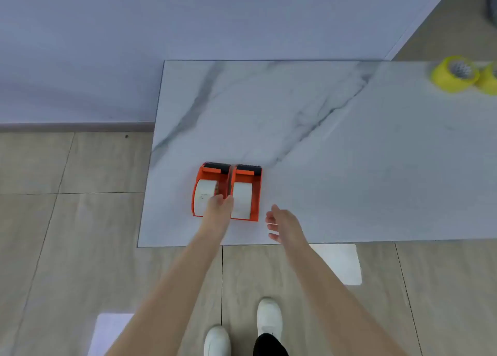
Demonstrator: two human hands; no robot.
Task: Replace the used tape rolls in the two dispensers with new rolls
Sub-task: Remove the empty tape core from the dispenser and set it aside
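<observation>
Two orange tape dispensers stand side by side near the front left corner of the marble table (349, 167). The left dispenser (208, 174) and the right dispenser (250, 177) each hold a white roll. My left hand (218, 210) rests over the left roll (203, 194) and the wall between the dispensers, fingers curled; whether it grips anything I cannot tell. The right roll (242, 199) is untouched. My right hand (282, 222) hovers open just right of the right dispenser, holding nothing. Two yellow tape rolls (454, 74) lie at the far right of the table.
The table's front edge runs just below my hands and its left edge lies close to the left dispenser. Beyond are a tiled floor, a pale wall behind the table, and my white shoes (269, 318) below.
</observation>
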